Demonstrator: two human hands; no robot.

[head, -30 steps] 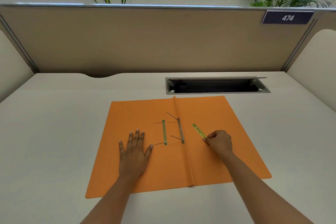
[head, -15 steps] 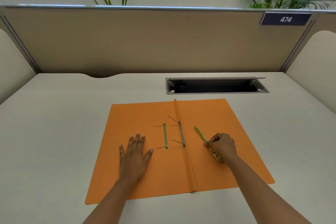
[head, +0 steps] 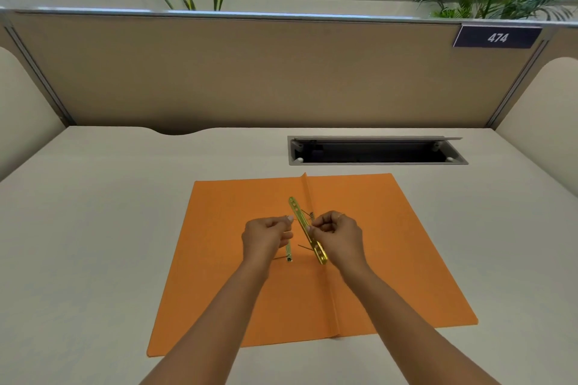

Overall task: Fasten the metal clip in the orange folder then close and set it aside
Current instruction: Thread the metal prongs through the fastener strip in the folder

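Observation:
The orange folder (head: 391,244) lies open and flat on the desk, its spine fold running front to back through the middle. My right hand (head: 339,236) pinches a loose gold metal clip bar (head: 301,223) with holes in it, held slanted just above the spine. My left hand (head: 266,237) is closed over the fastener base (head: 288,251) fixed to the left leaf, fingertips pinched at one thin prong. Another thin prong (head: 302,247) sticks out between my hands. The upper part of the base is hidden under my left hand.
A recessed cable tray (head: 375,151) with its lid raised sits in the white desk (head: 93,228) just behind the folder. Beige partition panels (head: 250,72) close off the back and both sides. Plants stand on the sill beyond.
My right hand lifted the gold bar off the right leaf and carried it left over the spine. My left hand rose from lying flat and closed its fingers at the fastener's prong.

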